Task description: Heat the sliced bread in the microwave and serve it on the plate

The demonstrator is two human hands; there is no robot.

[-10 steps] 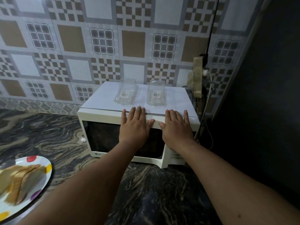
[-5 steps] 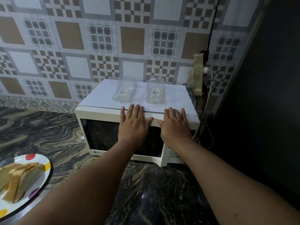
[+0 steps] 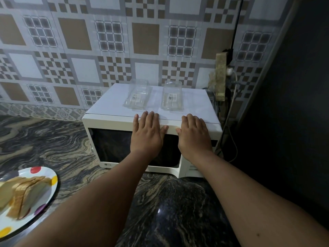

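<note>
White microwave sits shut on the dark stone counter; left hand and right hand lie flat on its top front edge, fingers straight, gripping nothing, likely steadying it or feeling for the door; sliced bread waits on the spotted plate far left, unheated.

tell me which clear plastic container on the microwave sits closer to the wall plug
The right-hand clear plastic container. It sits squarer on the microwave top, nearer the plug and cord side; the left container is angled and farther away.
</note>
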